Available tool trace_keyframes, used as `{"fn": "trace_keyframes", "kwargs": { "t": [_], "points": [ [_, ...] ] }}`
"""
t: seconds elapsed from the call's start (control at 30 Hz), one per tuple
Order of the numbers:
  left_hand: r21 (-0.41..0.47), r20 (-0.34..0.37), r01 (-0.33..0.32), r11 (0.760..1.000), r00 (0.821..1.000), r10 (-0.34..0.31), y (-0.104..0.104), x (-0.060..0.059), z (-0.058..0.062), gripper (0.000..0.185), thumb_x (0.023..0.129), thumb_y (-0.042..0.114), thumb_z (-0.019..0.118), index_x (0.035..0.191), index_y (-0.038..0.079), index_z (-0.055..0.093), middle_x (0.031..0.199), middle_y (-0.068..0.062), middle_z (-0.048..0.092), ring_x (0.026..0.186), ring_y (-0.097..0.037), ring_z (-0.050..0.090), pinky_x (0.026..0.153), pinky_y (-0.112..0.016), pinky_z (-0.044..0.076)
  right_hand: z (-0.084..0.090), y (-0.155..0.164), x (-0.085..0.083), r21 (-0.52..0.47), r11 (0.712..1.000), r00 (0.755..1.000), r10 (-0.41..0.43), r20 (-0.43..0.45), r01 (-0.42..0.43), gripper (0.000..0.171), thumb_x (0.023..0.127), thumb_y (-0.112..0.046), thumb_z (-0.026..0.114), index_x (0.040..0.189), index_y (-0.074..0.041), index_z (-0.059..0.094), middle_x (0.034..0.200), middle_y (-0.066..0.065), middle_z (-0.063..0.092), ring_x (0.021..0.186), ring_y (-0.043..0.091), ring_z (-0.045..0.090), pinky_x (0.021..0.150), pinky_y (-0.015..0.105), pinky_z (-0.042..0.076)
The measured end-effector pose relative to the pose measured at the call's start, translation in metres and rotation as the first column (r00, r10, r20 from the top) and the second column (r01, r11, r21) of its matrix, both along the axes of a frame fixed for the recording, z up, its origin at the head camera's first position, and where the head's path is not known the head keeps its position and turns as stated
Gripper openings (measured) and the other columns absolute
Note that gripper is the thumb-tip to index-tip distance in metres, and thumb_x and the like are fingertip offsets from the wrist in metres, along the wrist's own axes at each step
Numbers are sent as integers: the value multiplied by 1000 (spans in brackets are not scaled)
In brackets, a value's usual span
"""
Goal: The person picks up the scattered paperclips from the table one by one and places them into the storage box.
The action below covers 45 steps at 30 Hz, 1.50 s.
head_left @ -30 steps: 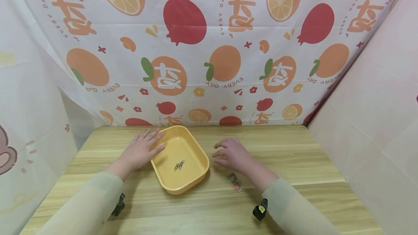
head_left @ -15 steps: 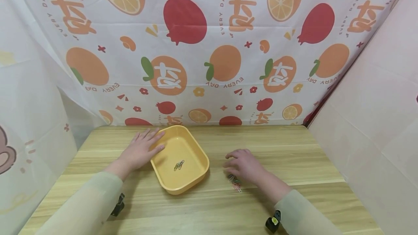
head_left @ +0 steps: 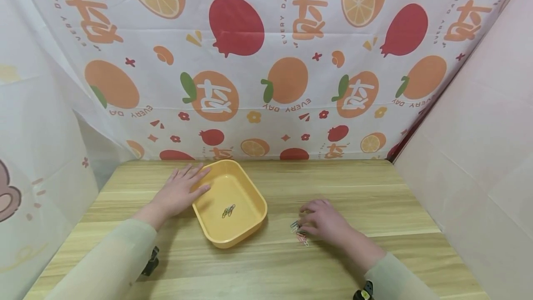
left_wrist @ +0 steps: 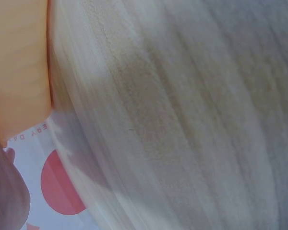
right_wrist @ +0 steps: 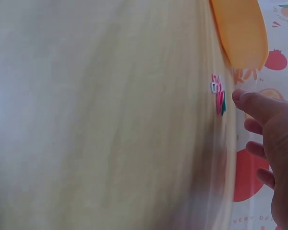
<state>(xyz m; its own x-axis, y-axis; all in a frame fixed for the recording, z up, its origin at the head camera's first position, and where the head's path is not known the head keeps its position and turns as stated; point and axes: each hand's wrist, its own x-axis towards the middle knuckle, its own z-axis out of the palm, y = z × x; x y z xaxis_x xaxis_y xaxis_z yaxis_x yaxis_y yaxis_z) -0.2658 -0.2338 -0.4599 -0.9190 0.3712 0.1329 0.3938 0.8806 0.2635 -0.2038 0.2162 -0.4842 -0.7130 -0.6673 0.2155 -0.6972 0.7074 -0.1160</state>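
My left hand point(head_left: 176, 193) rests on the left rim of a yellow plastic tray point(head_left: 229, 189), fingers spread and straight. Inside the tray lies a small cluster of paper clips point(head_left: 228, 211). To the right of the tray, a little pile of coloured paper clips point(head_left: 302, 239) lies on the table, with pink, white and green ones point(right_wrist: 218, 96) visible in the right wrist view. My right hand point(head_left: 326, 221) is at the pile's right side, fingers loosely bent and thumb close by the clips. Nothing shows between its fingers point(right_wrist: 257, 150) there. The left wrist view catches only part of my left hand point(left_wrist: 7, 191).
The wood-grain table point(head_left: 258, 272) ends at the back against a fruit-printed cloth point(head_left: 258, 124). Pale cloths hang at the left point(head_left: 41, 152) and right point(head_left: 474, 152) sides. Black wrist cameras point(head_left: 151, 263) sit below both forearms.
My right hand has moved away from the tray's right side, rightward and toward me, down to the loose paper clips. My left hand and the tray have stayed in place.
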Motion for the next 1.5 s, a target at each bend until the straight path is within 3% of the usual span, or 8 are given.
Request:
{"fn": "trace_keyframes", "kwargs": {
  "t": [0.17, 0.9, 1.5],
  "points": [
    [-2, 1, -1, 1000, 1000, 1, 0, -2, -2, 65, 102, 51, 45, 157, 21, 31, 163, -12, 21, 148, -45, 11, 117, -64, 0, -5, 7, 3, -33, 999, 1000, 13, -5, -13, 18, 86, -39, 75, 99, -27, 78, 121, -1, 67, 118, 24, 57, 107, 52, 38],
    [-1, 28, -6, 1000, 1000, 6, -3, -3, -4, 65, 102, 54, 42, 158, 25, 27, 165, -9, 18, 149, -43, 8, 118, -63, -2, -12, 10, 6, -26, 999, 998, 22, -52, -23, 10, 85, -34, 77, 93, -27, 79, 116, -4, 69, 112, 21, 58, 101, 46, 42],
    [-1, 23, -12, 1000, 1000, 12, -2, 0, 0, 65, 102, 53, 44, 158, 24, 29, 164, -10, 20, 149, -43, 10, 118, -63, -1, -12, 9, 6, -45, 999, 1000, -20, 24, 21, 7, 87, -33, 76, 85, -26, 75, 118, -5, 67, 114, 20, 57, 103, 47, 40]
  ]
}}
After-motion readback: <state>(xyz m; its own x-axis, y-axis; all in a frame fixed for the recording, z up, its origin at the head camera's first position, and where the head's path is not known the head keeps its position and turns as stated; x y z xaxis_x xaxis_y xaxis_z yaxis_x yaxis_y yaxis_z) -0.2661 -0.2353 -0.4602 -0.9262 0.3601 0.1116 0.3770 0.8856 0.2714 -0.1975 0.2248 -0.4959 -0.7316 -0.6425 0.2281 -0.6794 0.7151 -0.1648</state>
